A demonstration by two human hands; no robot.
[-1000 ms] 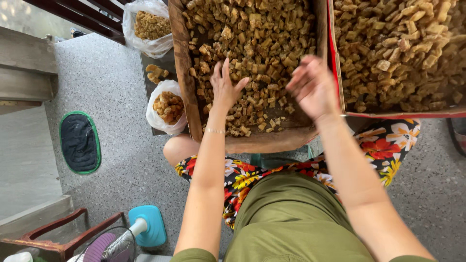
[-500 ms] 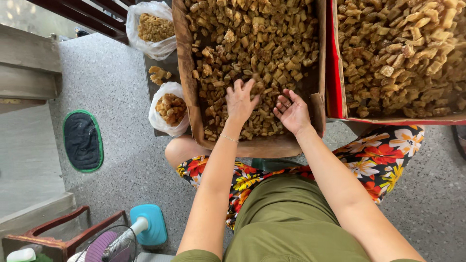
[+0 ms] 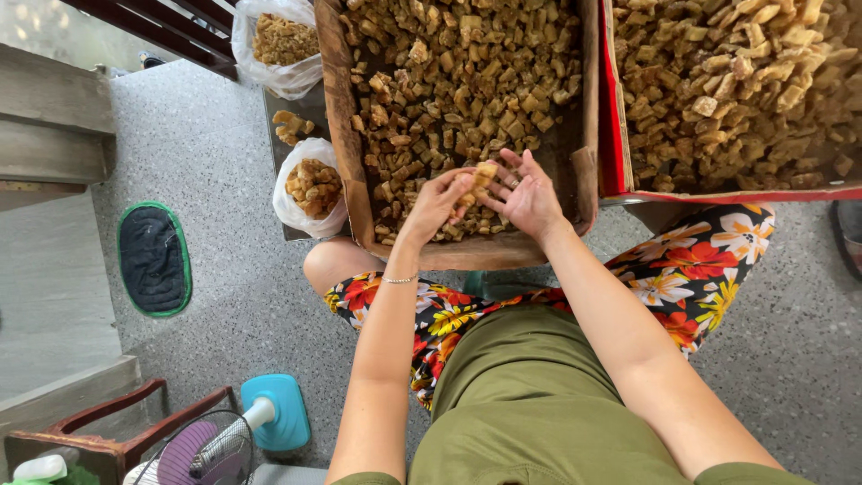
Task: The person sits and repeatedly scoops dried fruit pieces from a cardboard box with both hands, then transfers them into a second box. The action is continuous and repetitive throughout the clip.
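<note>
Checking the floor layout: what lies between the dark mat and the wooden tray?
In the head view, speckled floor, then a white bag of brown pieces beside the wooden tray; the mat lies left.
</note>
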